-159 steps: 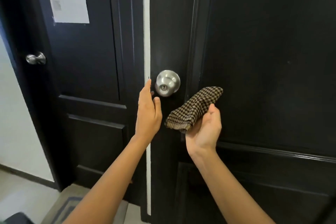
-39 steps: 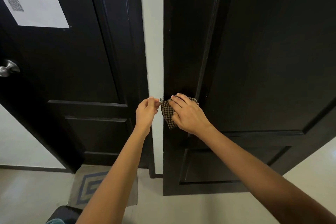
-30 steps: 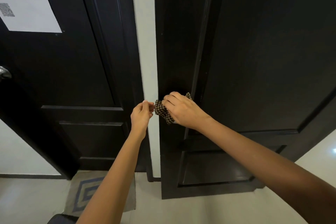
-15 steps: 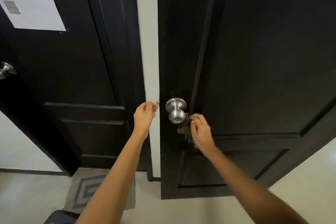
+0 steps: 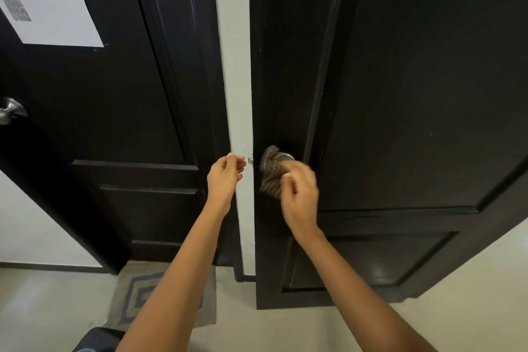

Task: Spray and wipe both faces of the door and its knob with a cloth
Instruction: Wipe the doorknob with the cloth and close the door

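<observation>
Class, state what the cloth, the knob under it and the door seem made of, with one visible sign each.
The cloth: woven fabric, matte; brown-black check, limp folds.
The knob: likely polished metal; silvery rim shows above the cloth.
The door: probably painted wood, glossy black; moulded panels, soft reflections low down.

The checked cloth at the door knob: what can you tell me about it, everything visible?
The cloth is a small piece of soft fabric in a brown-and-dark check, crumpled and blurred by motion. The right hand grips its lower part and holds it over the silver knob of the dark door, hiding most of the knob; only the knob's upper rim shows.
</observation>
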